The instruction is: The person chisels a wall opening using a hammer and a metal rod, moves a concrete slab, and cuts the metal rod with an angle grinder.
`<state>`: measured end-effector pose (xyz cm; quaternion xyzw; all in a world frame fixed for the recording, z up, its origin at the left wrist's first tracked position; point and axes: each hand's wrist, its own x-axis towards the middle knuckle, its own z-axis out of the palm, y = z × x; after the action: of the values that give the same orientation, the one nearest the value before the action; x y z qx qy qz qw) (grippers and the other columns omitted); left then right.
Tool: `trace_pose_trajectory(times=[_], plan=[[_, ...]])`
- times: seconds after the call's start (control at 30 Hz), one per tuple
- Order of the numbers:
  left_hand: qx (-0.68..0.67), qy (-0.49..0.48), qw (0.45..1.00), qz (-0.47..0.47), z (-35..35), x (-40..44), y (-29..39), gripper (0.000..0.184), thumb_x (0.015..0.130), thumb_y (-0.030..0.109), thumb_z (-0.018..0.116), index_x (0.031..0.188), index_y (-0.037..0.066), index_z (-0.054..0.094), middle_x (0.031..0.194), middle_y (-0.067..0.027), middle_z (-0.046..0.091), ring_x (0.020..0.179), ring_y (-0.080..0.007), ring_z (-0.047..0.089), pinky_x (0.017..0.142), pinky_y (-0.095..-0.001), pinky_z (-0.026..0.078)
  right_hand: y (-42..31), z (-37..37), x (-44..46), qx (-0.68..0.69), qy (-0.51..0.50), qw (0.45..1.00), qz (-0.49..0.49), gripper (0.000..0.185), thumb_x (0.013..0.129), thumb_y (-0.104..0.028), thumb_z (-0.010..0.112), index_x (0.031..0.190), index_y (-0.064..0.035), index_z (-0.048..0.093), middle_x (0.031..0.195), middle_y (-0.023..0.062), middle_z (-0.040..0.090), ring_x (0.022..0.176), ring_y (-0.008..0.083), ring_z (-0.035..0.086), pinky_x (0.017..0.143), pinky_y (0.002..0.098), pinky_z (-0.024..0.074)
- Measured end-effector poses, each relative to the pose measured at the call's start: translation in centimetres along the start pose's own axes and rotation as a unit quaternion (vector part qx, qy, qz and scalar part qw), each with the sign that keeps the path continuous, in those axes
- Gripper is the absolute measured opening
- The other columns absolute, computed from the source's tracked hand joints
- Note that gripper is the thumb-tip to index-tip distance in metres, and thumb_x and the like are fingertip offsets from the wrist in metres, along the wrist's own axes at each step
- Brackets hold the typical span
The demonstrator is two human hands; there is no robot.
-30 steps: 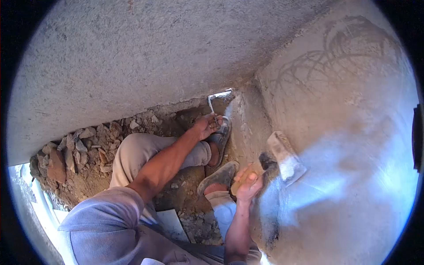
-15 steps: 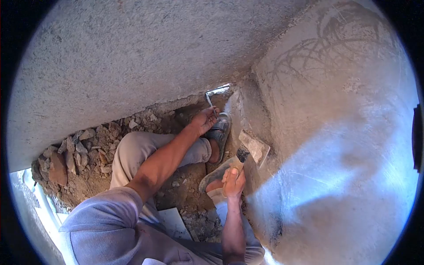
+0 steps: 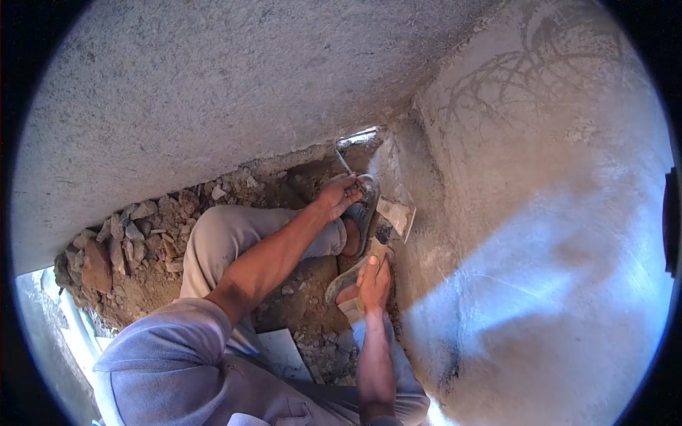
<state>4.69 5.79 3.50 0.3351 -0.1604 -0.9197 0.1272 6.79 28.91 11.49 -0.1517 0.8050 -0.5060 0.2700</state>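
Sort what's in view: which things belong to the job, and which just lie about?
In use:
Wooden-handled tool in the right hand
Thin rod at the left hand

Lying about, apparently:
Stones along the wall
Pale board by the legs

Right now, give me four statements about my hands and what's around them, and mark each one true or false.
1. Your right hand grips a wooden-handled tool with a dusty, pale head. True.
2. Broken brown and grey stones lie along the foot of the rough grey wall. True.
3. Your left hand is flat against that wall. False: it holds a thin, pale rod.
4. Both feet are bare. False: a dark, strapped sandal is worn near your left hand.
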Motion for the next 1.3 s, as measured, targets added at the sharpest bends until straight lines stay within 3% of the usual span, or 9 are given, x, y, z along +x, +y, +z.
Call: trace_pose_trajectory(times=[0.17,0.4,0.5,0.57,0.67,1.1,1.2,1.27,1.3], plan=[[-0.039,0.008,0.999,0.001,1.7,-1.9,0.5,0.016,0.097,0.019,0.05,0.102,0.005,0.056,0.096,-0.0072,0.064,0.085,-0.0219,0.063,0.077,-0.0373,0.054,-0.2,-0.2,-0.5,0.048,0.016,0.999,0.019,0.037,0.098,-0.038,0.043,0.097,-0.0023,0.05,0.065,0.0037,0.049,0.05,0.012,0.047,0.045,0.0265,0.0388],[-0.037,0.027,0.999,-0.014,0.6,-0.9,0.5,0.018,0.099,0.02,0.046,0.106,0.006,0.055,0.095,-0.0067,0.064,0.085,-0.0213,0.063,0.071,-0.0321,0.055,-0.1,-0.5,-0.5,0.008,0.016,1.0,-0.007,0.036,0.098,-0.037,0.043,0.097,-0.0019,0.05,0.065,0.0037,0.049,0.05,0.0123,0.046,0.046,0.0266,0.0393],[-0.045,-0.022,0.999,0.004,1.0,-0.2,1.0,0.018,0.1,0.017,0.044,0.106,0.004,0.054,0.098,-0.0103,0.063,0.088,-0.023,0.063,0.072,-0.0323,0.057,-0.6,-0.2,-0.5,0.014,0.003,1.0,0.012,0.036,0.098,-0.037,0.042,0.096,-0.0019,0.049,0.066,0.0039,0.049,0.051,0.0126,0.047,0.047,0.0271,0.0394],[-0.194,0.034,0.98,-0.013,2.1,0.2,1.6,0.019,0.101,0.015,0.04,0.104,0.0,0.051,0.103,-0.015,0.06,0.094,-0.0268,0.062,0.084,-0.0385,0.056,-1.0,0.1,-0.1,0.004,-0.005,1.0,0.011,0.043,0.096,-0.04,0.043,0.102,0.0022,0.051,0.074,0.0116,0.056,0.066,0.0228,0.056,0.061,0.0364,0.0439],[-0.219,0.028,0.975,-0.013,2.6,0.4,1.4,0.019,0.101,0.012,0.038,0.107,-0.004,0.047,0.108,-0.0185,0.057,0.101,-0.0311,0.06,0.092,-0.0427,0.054,-3.4,1.2,0.9,0.057,0.015,0.998,0.002,0.039,0.098,-0.04,0.04,0.096,-0.0022,0.048,0.068,0.0046,0.051,0.053,0.0132,0.048,0.048,0.0278,0.0393],[-0.225,0.015,0.974,0.023,4.0,0.8,1.2,0.019,0.101,0.011,0.035,0.112,-0.002,0.045,0.106,-0.0171,0.058,0.103,-0.0314,0.061,0.093,-0.044,0.053,-7.5,-0.6,1.1,0.072,-0.006,0.997,0.028,0.04,0.098,-0.04,0.04,0.098,-0.0002,0.045,0.072,0.0052,0.051,0.057,0.0164,0.049,0.052,0.0302,0.0392],[-0.275,-0.017,0.96,0.05,4.0,1.2,1.0,0.02,0.101,0.013,0.036,0.112,0.0,0.046,0.105,-0.0143,0.06,0.102,-0.0291,0.062,0.089,-0.0408,0.054,-8.1,-0.7,0.9,0.148,0.02,0.987,-0.064,0.046,0.097,-0.046,0.038,0.097,-0.0002,0.044,0.073,0.006,0.051,0.058,0.0174,0.05,0.052,0.0306,0.0393],[-0.246,0.006,0.968,0.042,3.6,1.4,0.6,0.019,0.101,0.014,0.038,0.107,0.002,0.051,0.1,-0.0114,0.062,0.098,-0.0256,0.063,0.082,-0.0372,0.056,-10.3,-0.2,1.1,0.255,0.09,0.941,-0.204,0.051,0.096,-0.049,0.037,0.1,0.0016,0.045,0.071,0.0067,0.051,0.057,0.0179,0.05,0.051,0.031,0.0391],[-0.247,0.006,0.968,0.043,3.5,1.4,0.7,0.019,0.101,0.014,0.038,0.107,0.002,0.051,0.1,-0.0114,0.062,0.098,-0.0256,0.063,0.082,-0.0372,0.056,-10.2,0.1,1.4,0.255,0.089,0.941,-0.204,0.051,0.096,-0.049,0.037,0.1,0.0016,0.045,0.071,0.0067,0.051,0.057,0.0179,0.05,0.051,0.031,0.0391]])
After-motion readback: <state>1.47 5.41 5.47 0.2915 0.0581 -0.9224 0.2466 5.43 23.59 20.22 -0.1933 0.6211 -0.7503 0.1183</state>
